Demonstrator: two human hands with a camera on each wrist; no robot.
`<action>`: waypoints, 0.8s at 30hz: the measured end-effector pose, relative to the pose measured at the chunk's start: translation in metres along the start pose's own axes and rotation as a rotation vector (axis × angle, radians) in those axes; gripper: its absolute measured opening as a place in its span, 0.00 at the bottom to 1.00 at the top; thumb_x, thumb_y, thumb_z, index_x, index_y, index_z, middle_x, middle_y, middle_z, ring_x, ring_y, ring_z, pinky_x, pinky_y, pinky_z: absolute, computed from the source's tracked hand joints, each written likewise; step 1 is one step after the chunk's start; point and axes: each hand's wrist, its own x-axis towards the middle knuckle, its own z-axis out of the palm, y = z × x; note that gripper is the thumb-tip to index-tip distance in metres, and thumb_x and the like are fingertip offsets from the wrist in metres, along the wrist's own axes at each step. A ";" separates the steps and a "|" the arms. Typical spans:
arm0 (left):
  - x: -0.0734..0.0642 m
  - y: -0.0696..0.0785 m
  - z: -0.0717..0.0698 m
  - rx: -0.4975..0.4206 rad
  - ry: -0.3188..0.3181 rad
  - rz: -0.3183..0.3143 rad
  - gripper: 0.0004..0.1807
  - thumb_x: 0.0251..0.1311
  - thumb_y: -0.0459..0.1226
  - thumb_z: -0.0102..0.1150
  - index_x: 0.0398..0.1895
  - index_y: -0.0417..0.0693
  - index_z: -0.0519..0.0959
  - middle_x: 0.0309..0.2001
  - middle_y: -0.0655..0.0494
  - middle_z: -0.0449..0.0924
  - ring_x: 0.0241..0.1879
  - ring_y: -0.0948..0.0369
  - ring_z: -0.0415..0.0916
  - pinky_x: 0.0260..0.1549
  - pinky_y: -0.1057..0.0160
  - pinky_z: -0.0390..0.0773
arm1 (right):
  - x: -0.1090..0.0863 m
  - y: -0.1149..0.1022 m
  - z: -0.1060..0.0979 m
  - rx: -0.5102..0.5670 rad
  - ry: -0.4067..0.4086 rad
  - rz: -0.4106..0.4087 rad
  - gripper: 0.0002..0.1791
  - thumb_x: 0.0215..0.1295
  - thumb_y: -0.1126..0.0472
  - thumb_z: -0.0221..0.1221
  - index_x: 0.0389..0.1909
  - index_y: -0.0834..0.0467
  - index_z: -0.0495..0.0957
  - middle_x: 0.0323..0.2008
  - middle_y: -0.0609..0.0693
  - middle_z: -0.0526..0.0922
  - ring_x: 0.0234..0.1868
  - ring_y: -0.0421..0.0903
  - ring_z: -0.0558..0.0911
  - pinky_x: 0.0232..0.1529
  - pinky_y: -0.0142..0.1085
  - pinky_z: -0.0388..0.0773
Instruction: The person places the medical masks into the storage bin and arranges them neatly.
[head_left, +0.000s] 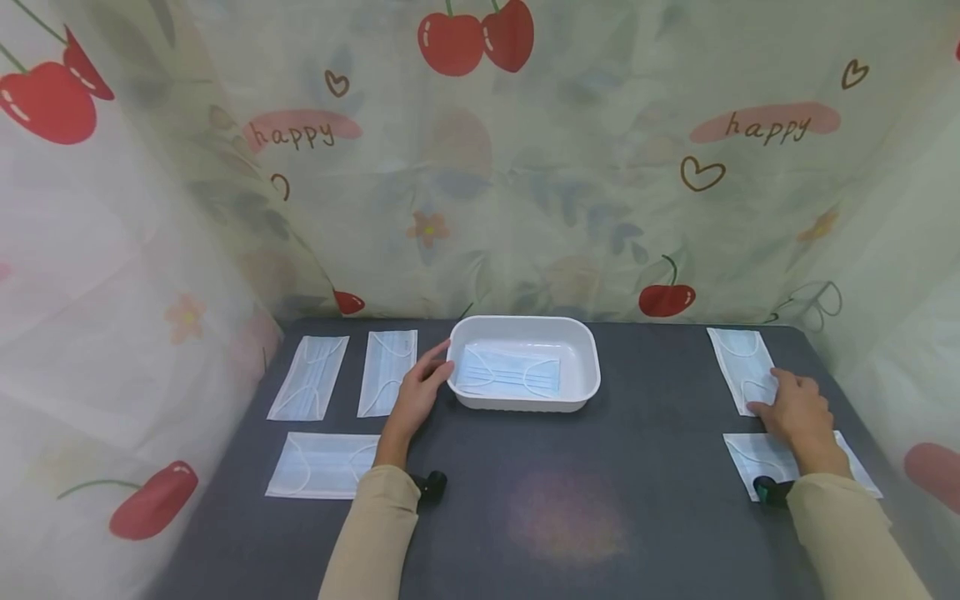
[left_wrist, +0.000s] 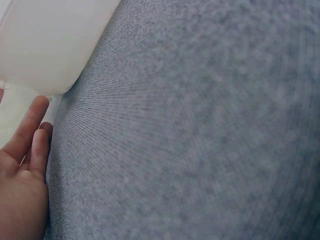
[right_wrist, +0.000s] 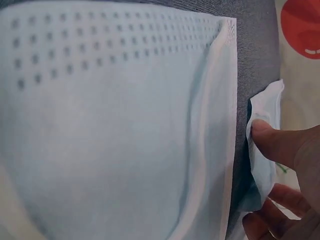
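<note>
My left hand (head_left: 417, 390) rests against the left end of a white plastic basin (head_left: 522, 405), fingers fairly straight; the left wrist view shows its fingertips right at the basin's wall (left_wrist: 45, 45). One light-blue face mask (head_left: 506, 372) lies flat inside the basin. At the far right, my right hand (head_left: 804, 417) pinches the near edge of a face mask (head_left: 742, 358), thumb on top and fingers beneath. That edge bends up off the table in the right wrist view. Another face mask (right_wrist: 115, 130) lies flat under my right wrist, partly hidden by it.
Three more face masks lie on the left of the dark grey table (head_left: 652, 483): one at the far left (head_left: 309, 379), one beside it (head_left: 386, 371), one nearer (head_left: 322, 467) partly behind my left forearm. Patterned curtains (head_left: 570, 183) enclose the back and both sides.
</note>
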 end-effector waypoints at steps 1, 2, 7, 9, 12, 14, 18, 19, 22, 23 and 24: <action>0.000 0.000 0.000 -0.002 0.000 0.001 0.26 0.70 0.56 0.57 0.71 0.76 0.70 0.66 0.49 0.78 0.69 0.50 0.71 0.72 0.41 0.65 | 0.000 0.000 0.000 0.002 0.006 0.002 0.46 0.66 0.59 0.64 0.76 0.71 0.49 0.68 0.84 0.51 0.64 0.84 0.57 0.61 0.76 0.58; 0.000 0.000 0.000 -0.004 0.000 0.001 0.26 0.70 0.56 0.57 0.71 0.76 0.70 0.66 0.49 0.78 0.69 0.50 0.71 0.72 0.42 0.65 | 0.000 -0.001 0.000 0.006 0.013 0.006 0.46 0.66 0.59 0.64 0.76 0.71 0.49 0.68 0.84 0.51 0.65 0.84 0.57 0.62 0.76 0.58; 0.000 0.001 0.001 0.005 0.004 -0.003 0.26 0.71 0.56 0.56 0.71 0.76 0.70 0.66 0.49 0.78 0.69 0.50 0.71 0.72 0.41 0.65 | -0.001 -0.003 -0.001 0.025 0.024 0.024 0.46 0.65 0.59 0.65 0.75 0.71 0.50 0.68 0.83 0.55 0.65 0.83 0.59 0.62 0.74 0.59; 0.000 0.001 0.001 0.010 0.003 -0.002 0.26 0.71 0.56 0.56 0.71 0.77 0.70 0.66 0.49 0.78 0.69 0.50 0.71 0.72 0.41 0.65 | -0.002 -0.003 -0.001 0.038 0.026 0.033 0.47 0.64 0.58 0.65 0.75 0.71 0.50 0.69 0.83 0.56 0.65 0.83 0.59 0.62 0.74 0.59; 0.000 0.000 0.001 0.008 0.006 -0.001 0.26 0.71 0.56 0.56 0.71 0.77 0.70 0.65 0.50 0.78 0.69 0.50 0.71 0.72 0.41 0.65 | -0.003 -0.001 0.000 0.055 0.044 0.021 0.48 0.64 0.58 0.65 0.75 0.73 0.50 0.68 0.83 0.57 0.66 0.83 0.60 0.63 0.73 0.59; 0.000 0.000 0.001 0.009 0.006 0.002 0.26 0.71 0.57 0.56 0.71 0.77 0.70 0.65 0.50 0.78 0.68 0.50 0.71 0.72 0.41 0.65 | -0.003 0.000 0.002 0.067 0.075 -0.009 0.47 0.62 0.59 0.65 0.73 0.76 0.51 0.67 0.84 0.59 0.65 0.82 0.61 0.64 0.72 0.60; 0.000 0.000 0.001 0.007 0.004 0.002 0.25 0.71 0.57 0.56 0.70 0.78 0.70 0.65 0.50 0.78 0.68 0.50 0.72 0.71 0.41 0.65 | -0.006 0.000 0.004 0.128 0.120 -0.037 0.47 0.62 0.62 0.62 0.73 0.79 0.48 0.67 0.84 0.59 0.66 0.82 0.61 0.66 0.71 0.60; 0.000 -0.001 0.001 0.006 0.003 0.003 0.25 0.71 0.57 0.56 0.70 0.78 0.70 0.65 0.50 0.78 0.68 0.50 0.72 0.71 0.41 0.65 | -0.007 -0.001 0.005 0.150 0.132 -0.032 0.47 0.63 0.63 0.61 0.74 0.79 0.47 0.67 0.84 0.58 0.66 0.82 0.61 0.66 0.71 0.60; 0.000 -0.001 0.001 0.006 -0.001 -0.001 0.25 0.71 0.57 0.56 0.70 0.80 0.70 0.64 0.51 0.78 0.68 0.51 0.71 0.72 0.41 0.65 | -0.010 -0.004 0.007 0.211 0.175 -0.007 0.45 0.64 0.65 0.55 0.75 0.77 0.45 0.68 0.84 0.57 0.68 0.82 0.59 0.68 0.70 0.59; 0.001 -0.001 0.001 0.006 -0.002 -0.003 0.24 0.71 0.58 0.55 0.69 0.81 0.70 0.64 0.51 0.78 0.69 0.51 0.71 0.72 0.41 0.65 | -0.011 -0.005 0.007 0.230 0.189 0.004 0.44 0.64 0.65 0.53 0.76 0.76 0.44 0.68 0.84 0.57 0.68 0.82 0.59 0.68 0.70 0.59; 0.001 -0.002 0.001 0.007 -0.002 -0.001 0.24 0.71 0.57 0.55 0.69 0.81 0.70 0.64 0.51 0.78 0.69 0.51 0.71 0.72 0.41 0.65 | -0.012 -0.007 0.008 0.247 0.205 0.012 0.43 0.64 0.65 0.52 0.76 0.76 0.45 0.68 0.84 0.58 0.69 0.81 0.60 0.69 0.69 0.59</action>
